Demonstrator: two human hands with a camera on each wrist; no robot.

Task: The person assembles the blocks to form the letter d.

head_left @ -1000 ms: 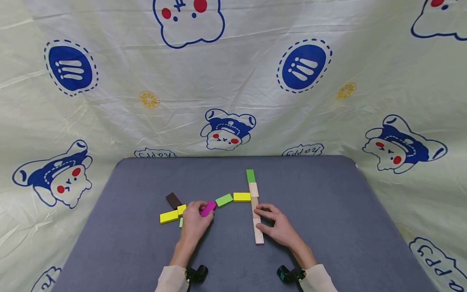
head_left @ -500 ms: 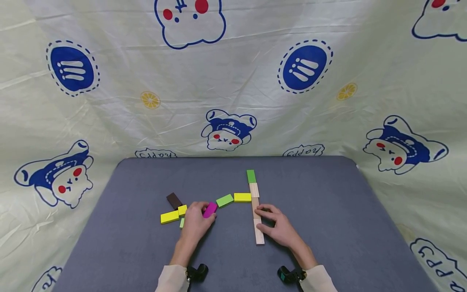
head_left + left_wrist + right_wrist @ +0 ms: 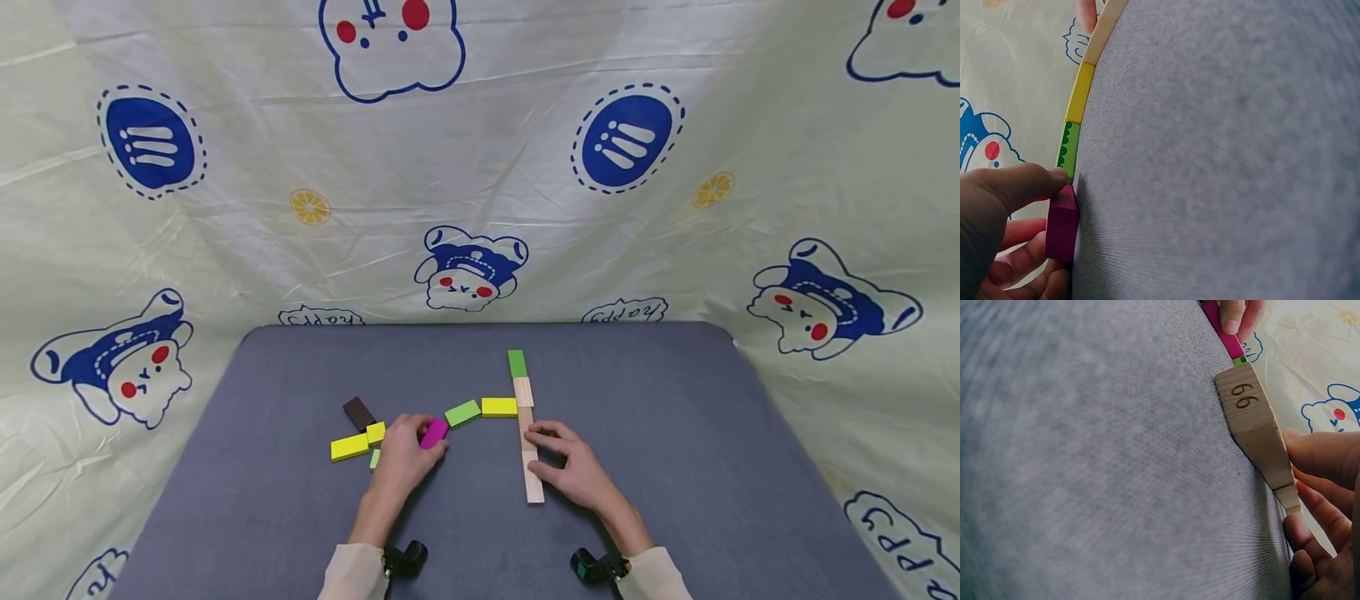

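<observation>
My left hand [image 3: 405, 457] pinches a magenta wooden block [image 3: 434, 433] low on the table; in the left wrist view the thumb lies at its top edge. The block's far end is at or very near a light green block [image 3: 462, 413]. A yellow block [image 3: 499, 407] continues that line to a column of plain wooden blocks [image 3: 533, 485] with a green block [image 3: 517, 363] at its far end. My right hand [image 3: 573, 467] touches the column's right side with thumb and fingertips. In the right wrist view, the nearest plain block [image 3: 1244, 400] bears the digits 66.
Left of my left hand lie a dark brown block [image 3: 359, 413], a long yellow block [image 3: 349, 448], a second yellow block [image 3: 376, 432] and a partly hidden pale green one [image 3: 375, 459]. The grey table [image 3: 675, 400] ends at a printed curtain [image 3: 480, 150].
My left hand has shifted slightly right with the magenta block, towards the light green block. The right hand stays beside the plain column.
</observation>
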